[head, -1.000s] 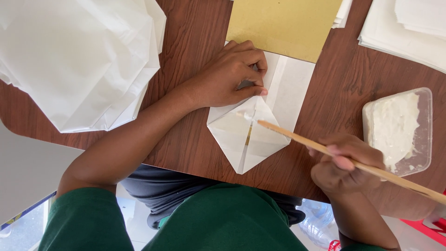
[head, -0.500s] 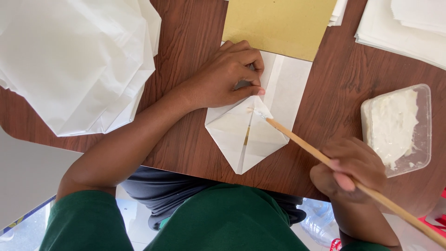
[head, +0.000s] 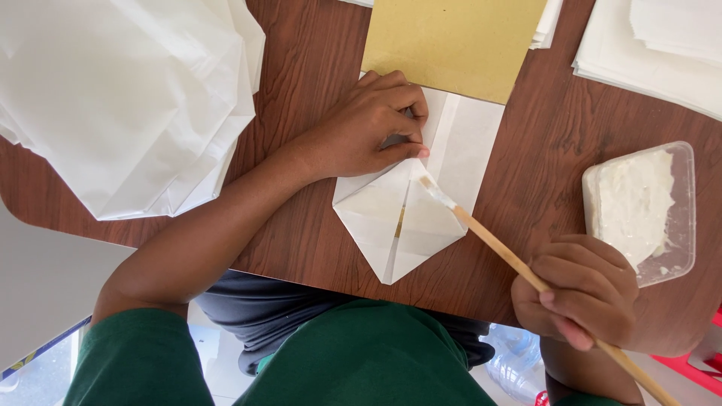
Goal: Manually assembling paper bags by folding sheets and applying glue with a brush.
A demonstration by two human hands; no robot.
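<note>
A folded white paper bag (head: 406, 218) lies on the brown wooden table (head: 316, 75), its pointed bottom flaps facing me. My left hand (head: 368, 128) presses down on the bag's upper left part with its fingertips. My right hand (head: 579, 289) grips a long wooden stick (head: 511, 259). The stick's white paste-covered tip touches the bag's folded flap near my left fingertips. A clear plastic tub of white paste (head: 639, 207) stands just right of my right hand.
A large heap of white paper (head: 120, 98) covers the table's left side. A tan paper sheet (head: 451, 41) lies above the bag. More stacked white sheets (head: 654, 45) sit at the top right. The table's near edge is close to my body.
My right hand has drawn the stick's tip up along the flap toward my left fingertips. My left hand has stayed pressed on the bag.
</note>
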